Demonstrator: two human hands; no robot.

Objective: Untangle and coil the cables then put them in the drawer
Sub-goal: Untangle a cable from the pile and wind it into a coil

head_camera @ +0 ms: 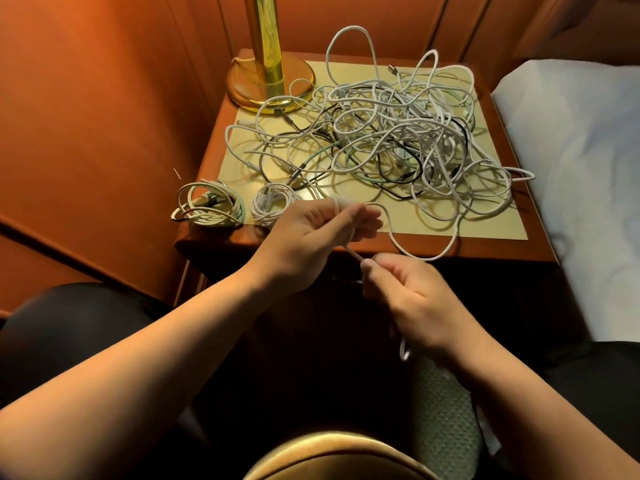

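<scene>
No writing could be read anywhere. Nearest, the right hand (408, 292) pinched a white cable (420, 256), its plug end blurred beneath the wrist. At 11 o'clock from it, the left hand (311, 237) held the same cable wound round its fingers. Beyond, on the desk (485, 251), two coiled bundles (207, 206) lay at the near left edge. The tangled cables (388, 133) sat mid-desk, single strands hard to trace. At 11 o'clock stood a brass lamp (266, 71), top cut off. The drawer was hidden.

No readable text, label, brand, number or sign is showing anywhere in the head view
</scene>
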